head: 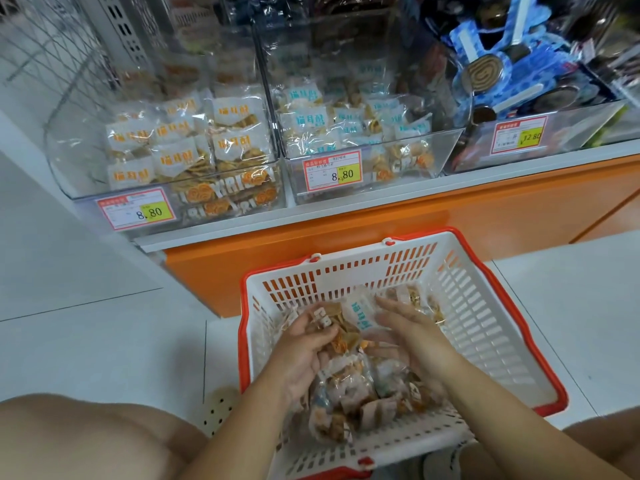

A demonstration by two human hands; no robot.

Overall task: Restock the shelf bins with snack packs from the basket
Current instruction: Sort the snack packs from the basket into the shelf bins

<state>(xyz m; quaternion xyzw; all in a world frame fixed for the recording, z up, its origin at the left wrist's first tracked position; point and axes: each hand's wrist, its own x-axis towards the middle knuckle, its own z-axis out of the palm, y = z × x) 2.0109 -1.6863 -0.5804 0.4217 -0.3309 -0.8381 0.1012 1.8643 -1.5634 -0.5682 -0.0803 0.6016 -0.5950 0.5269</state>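
Both hands are down in the red-rimmed white slotted plastic basket. It sits on the pale tiled floor near the middle, just in front of the shelf's orange base panel.

The left hand has its fingers curled over a clear snack pack of tan crisps at the top of the heap, and it's gripping that one. The right hand is just beside it, fingers stretched out straight and laid flat against a white pack with blue lettering.

Under both wrists lies the heap of clear crinkled snack packs, piled in the near-left part of the basket.

Up on the far side, three clear plastic bins stand side by side on the shelf:
- The left bin holds packs with orange lettering.
- The middle bin holds packs with blue lettering.
- The right bin holds blue-wrapped dark round biscuits.

Each has a red-and-yellow price tag on its front. The left tag and middle tag read 8.80, and the right tag reads 12.80.

A bare knee shows at the near left.
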